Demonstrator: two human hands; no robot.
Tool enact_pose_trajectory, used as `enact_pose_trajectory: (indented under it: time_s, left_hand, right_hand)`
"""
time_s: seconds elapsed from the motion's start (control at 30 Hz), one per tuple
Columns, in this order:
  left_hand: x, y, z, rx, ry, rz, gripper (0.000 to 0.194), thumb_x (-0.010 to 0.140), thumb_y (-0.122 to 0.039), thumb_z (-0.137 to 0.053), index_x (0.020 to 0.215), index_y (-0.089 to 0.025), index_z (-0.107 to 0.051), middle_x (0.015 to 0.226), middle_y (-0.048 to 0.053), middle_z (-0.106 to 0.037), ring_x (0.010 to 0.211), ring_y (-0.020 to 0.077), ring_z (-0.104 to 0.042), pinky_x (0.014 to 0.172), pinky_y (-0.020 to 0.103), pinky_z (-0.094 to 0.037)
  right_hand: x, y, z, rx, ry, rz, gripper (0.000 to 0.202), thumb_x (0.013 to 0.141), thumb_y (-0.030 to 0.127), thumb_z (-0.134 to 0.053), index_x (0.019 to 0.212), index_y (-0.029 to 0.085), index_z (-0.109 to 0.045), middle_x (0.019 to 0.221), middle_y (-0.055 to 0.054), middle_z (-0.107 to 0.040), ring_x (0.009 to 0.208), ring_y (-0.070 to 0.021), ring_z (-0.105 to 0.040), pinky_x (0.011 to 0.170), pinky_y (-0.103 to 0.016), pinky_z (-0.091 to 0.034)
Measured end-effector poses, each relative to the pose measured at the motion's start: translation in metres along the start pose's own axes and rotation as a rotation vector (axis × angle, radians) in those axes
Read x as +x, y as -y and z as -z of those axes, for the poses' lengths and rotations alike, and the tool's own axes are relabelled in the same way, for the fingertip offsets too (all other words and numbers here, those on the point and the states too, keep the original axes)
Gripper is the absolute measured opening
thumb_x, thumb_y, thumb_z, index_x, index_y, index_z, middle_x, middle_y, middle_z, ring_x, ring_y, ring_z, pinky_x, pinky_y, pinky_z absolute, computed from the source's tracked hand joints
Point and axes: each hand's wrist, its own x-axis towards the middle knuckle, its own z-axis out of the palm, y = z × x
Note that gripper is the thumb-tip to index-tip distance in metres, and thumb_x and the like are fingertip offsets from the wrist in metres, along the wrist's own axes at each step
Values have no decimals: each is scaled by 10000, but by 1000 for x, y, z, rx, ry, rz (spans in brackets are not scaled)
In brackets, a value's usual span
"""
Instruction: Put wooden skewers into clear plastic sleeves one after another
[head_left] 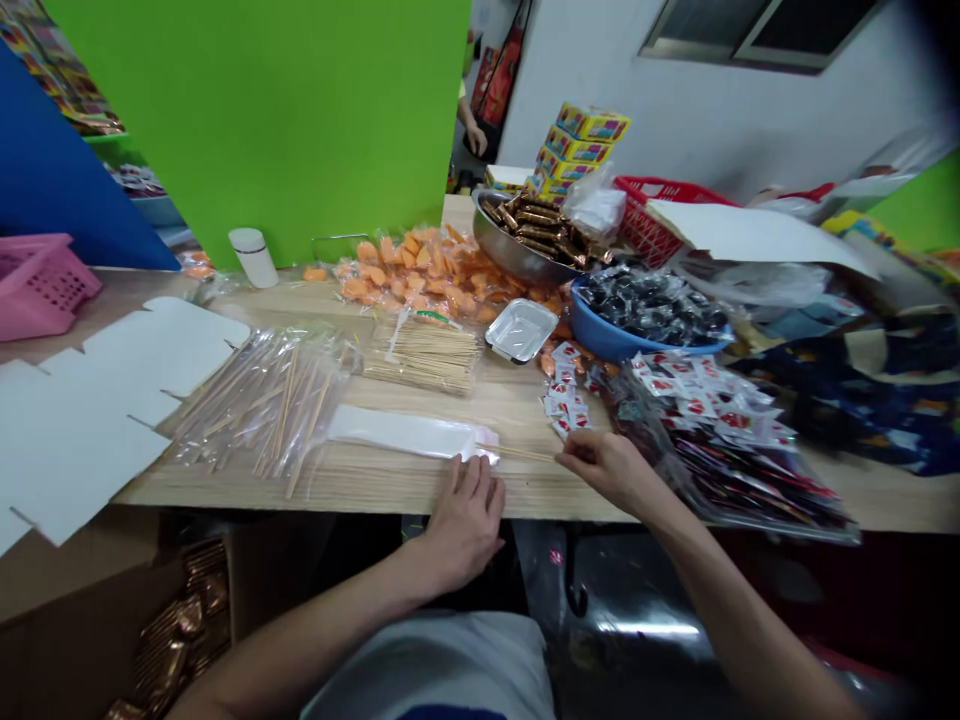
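My right hand (606,468) pinches the near end of thin wooden sticks (525,454); exactly how many is hard to make out. Their other end reaches the mouth of a stack of long clear plastic sleeves (405,430) lying flat on the table. My left hand (466,515) rests at the table's front edge, its outstretched fingertips on the open end of those sleeves. Left of them lies a pile of sleeves with sticks inside (277,400). Behind them is a clear bag full of bare sticks (427,350).
Orange wrapped pieces (420,265) cover the back, beside a steel bowl (517,250) of brown packets. A foil tray (521,330), a blue basin (607,340) and small white sachets (694,390) stand right. White cardboard (112,400) lies left. A co-worker's hand (476,138) shows behind.
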Motion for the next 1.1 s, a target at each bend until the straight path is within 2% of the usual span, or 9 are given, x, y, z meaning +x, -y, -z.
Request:
enact_pose_trajectory:
  time_s: [0.27,0.47,0.53,0.6,0.67,0.77,0.87,0.97,1.1]
  left_hand:
    - [-1,2,4,-11,-14,-17,678,764,-453,-567,1265,-32,-389,1343,287,-381,1290,383,-296,1064,528,-106]
    - [-3,-3,7,-37,-51,-29,673,731,-452,-605,1227,-30,-436,1335,272,-392,1299,382,-263,1054,525,-133]
    - [-5,-4,10,-92,-101,-49,599,731,-451,-603,1171,-58,-493,1257,228,-486,1248,349,-346,1049,511,-163]
    - [-9,2,15,-175,-210,-39,351,771,-393,-564,995,-124,-587,1065,140,-607,1113,280,-469,1042,486,-197]
    - [-14,20,24,-228,-353,94,151,814,-271,-499,766,-169,-600,823,65,-632,944,215,-526,1005,451,-256]
    - [-25,65,39,-179,-483,540,187,821,-193,-470,668,-174,-576,719,48,-593,828,199,-512,869,402,-347]
    - [-35,109,46,-36,-358,869,115,767,-258,-554,737,-170,-621,832,79,-604,904,259,-484,812,424,-341]
    - [-38,129,43,-13,-188,919,112,746,-241,-559,711,-169,-636,870,85,-605,946,273,-467,802,418,-327]
    - [-32,128,38,-87,-164,915,165,764,-136,-486,671,-163,-619,848,80,-617,926,254,-486,766,388,-327]
  right_hand:
    - [25,21,-31,174,40,15,238,756,353,-527,595,179,-545,517,10,-536,503,-124,-487,482,-223,-327]
    - [43,72,-46,278,-1,83,288,779,305,-483,975,151,-626,554,15,-578,506,-131,-515,518,-229,-363]
    - [46,79,-48,269,14,99,283,764,309,-493,930,149,-657,547,5,-578,506,-137,-511,508,-234,-353]
    - [47,81,-50,237,37,118,229,754,308,-500,758,157,-672,541,-11,-584,513,-140,-509,504,-237,-342]
    - [48,79,-52,223,49,127,236,758,309,-495,653,163,-647,545,-25,-595,529,-146,-517,509,-238,-342]
    - [48,77,-55,245,46,112,233,769,315,-483,753,166,-661,562,-22,-608,540,-151,-531,516,-236,-352]
    - [49,79,-58,226,33,117,231,765,304,-480,694,168,-652,570,-28,-606,545,-150,-530,523,-237,-349]
    - [50,82,-60,191,12,139,231,761,287,-476,638,170,-634,577,-31,-604,547,-147,-522,531,-239,-343]
    - [50,80,-60,127,-14,147,213,764,272,-475,663,173,-634,602,-37,-614,561,-154,-537,543,-245,-340]
